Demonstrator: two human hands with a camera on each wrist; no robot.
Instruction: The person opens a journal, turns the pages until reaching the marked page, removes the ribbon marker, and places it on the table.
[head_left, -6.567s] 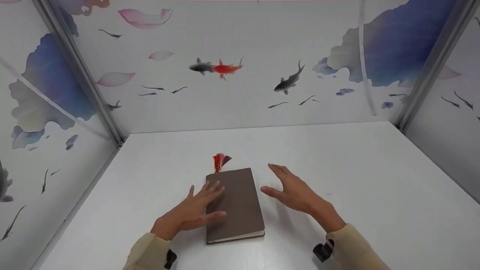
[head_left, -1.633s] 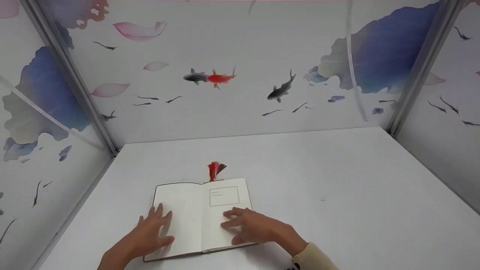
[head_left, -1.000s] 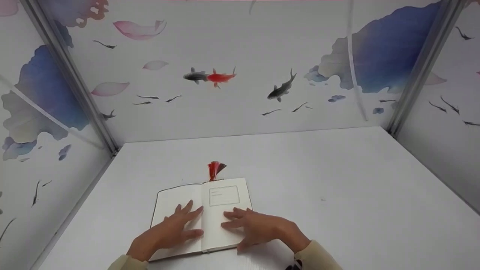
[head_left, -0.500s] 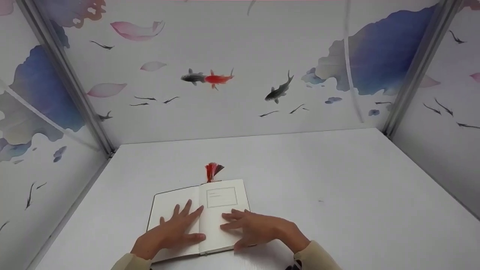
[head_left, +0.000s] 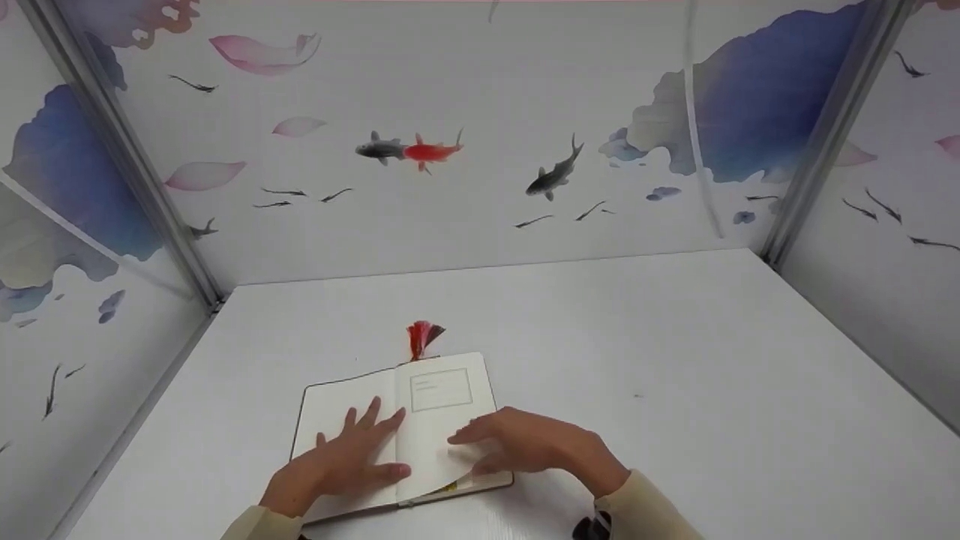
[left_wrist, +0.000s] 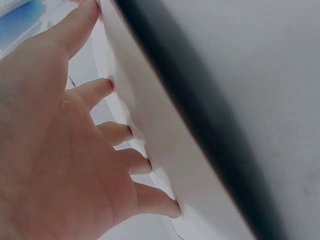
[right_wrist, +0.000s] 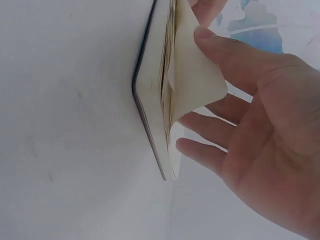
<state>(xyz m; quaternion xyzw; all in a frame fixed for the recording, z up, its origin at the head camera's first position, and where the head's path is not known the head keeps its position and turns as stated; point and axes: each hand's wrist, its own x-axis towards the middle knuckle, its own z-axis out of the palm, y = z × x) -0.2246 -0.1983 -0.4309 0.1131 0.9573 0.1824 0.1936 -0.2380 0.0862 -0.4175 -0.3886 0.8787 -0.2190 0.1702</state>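
An open notebook (head_left: 341, 409) lies on the white table, its right page printed with a rectangular frame. My left hand (head_left: 337, 459) rests on the left page with fingers spread, thumb near the fold; the left wrist view shows its fingertips touching the paper. My right hand (head_left: 529, 442) pinches the lower right of a page (right_wrist: 195, 80) between thumb and fingers, and that page is lifted and bent up. Beneath its raised corner, a small yellow patch (head_left: 451, 486) shows. A red tassel (head_left: 420, 339) sticks out from the notebook's top edge.
The white table (head_left: 675, 337) is bounded by printed panels: a back wall (head_left: 480, 217) with painted fish, and side walls (head_left: 885, 300) joined at metal posts. A tiny dark mark (head_left: 638, 395) sits on the table right of the notebook.
The notebook, closed in the oldest frame, is open. My left hand has moved from the left page's outer side toward the fold. My right hand has lifted the right page's lower corner.
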